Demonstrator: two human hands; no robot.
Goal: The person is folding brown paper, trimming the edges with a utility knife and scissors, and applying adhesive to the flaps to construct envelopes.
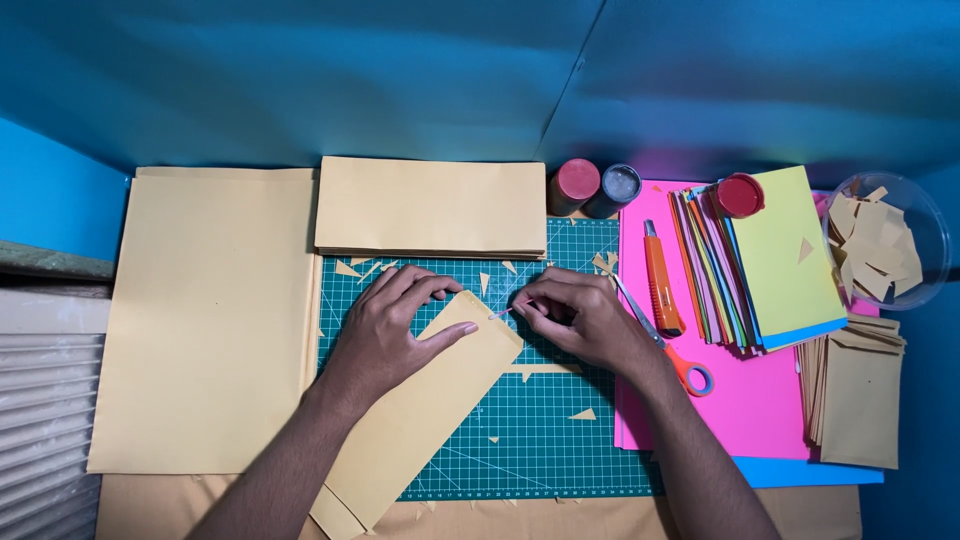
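Note:
A folded tan paper piece (420,410) lies slanted across the green cutting mat (540,430). My left hand (390,325) presses flat on its upper end, fingers spread. My right hand (580,315) is next to the paper's top corner and pinches a thin light stick, whose tip touches that corner. Both forearms come in from the bottom edge.
Large tan sheets (210,320) lie at left, a stack of folded tan paper (430,205) at the back. Scissors with orange handles (675,360), an orange utility knife (660,280), coloured paper (780,250), two jars (595,187), a bowl of scraps (885,240) and finished tan envelopes (860,395) sit at right.

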